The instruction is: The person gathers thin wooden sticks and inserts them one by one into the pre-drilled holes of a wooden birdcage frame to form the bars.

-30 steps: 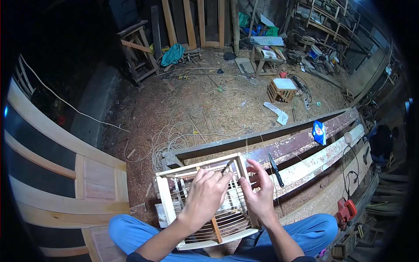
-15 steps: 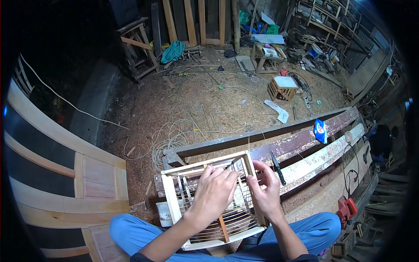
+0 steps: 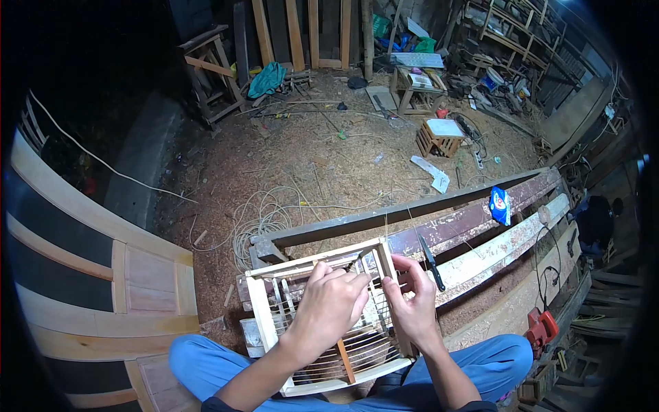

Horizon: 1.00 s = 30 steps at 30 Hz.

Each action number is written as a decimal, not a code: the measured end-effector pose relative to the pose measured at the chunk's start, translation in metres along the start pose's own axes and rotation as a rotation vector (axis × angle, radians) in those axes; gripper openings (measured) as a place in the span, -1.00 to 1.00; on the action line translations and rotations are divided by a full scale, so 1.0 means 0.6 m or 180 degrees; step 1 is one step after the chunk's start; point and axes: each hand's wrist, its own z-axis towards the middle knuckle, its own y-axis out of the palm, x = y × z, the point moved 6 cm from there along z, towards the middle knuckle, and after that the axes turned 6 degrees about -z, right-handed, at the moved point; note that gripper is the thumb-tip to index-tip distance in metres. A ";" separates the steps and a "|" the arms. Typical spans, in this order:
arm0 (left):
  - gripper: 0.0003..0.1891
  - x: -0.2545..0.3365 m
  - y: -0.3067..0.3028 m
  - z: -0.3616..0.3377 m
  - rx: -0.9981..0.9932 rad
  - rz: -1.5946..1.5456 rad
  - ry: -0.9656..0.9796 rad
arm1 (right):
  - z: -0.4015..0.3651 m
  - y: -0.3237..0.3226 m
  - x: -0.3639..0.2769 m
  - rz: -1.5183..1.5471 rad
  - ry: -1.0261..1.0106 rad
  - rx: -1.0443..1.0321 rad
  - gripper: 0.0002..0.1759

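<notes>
A small pale wooden frame strung with thin rods, like a birdcage (image 3: 260,312), rests tilted on my lap and against the bench. My left hand (image 3: 328,302) is over its rods, fingers curled and pressed together; whatever they pinch is hidden beneath them. On the right side, my right hand (image 3: 416,296) grips the frame's side rail between thumb and fingers. An orange-brown strip (image 3: 346,360) runs across the rods near my body. Just right of my right hand, a knife (image 3: 431,259) with a black handle lies on the bench.
The plank bench (image 3: 467,230) runs off to the right, bearing a blue packet (image 3: 500,206). A red power tool (image 3: 541,328) sits at the lower right. Coiled cord (image 3: 257,223) lies beyond the frame. Panelled wooden doors (image 3: 147,281) stand left; a slatted crate (image 3: 439,139) is farther out.
The whole view has shifted slightly, with the scene sliding a little left. Both hands keep nearly the same places on the frame.
</notes>
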 end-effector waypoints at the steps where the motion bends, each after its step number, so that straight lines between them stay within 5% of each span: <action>1: -0.80 0.000 0.000 0.000 0.0032 -0.0006 0.0013 | 0.000 0.000 -0.002 -0.0015 0.0001 -0.0006 -0.52; 30: -0.80 -0.001 0.000 0.000 0.0073 -0.0039 0.0033 | 0.001 -0.001 -0.005 0.0085 0.0015 0.0002 -0.52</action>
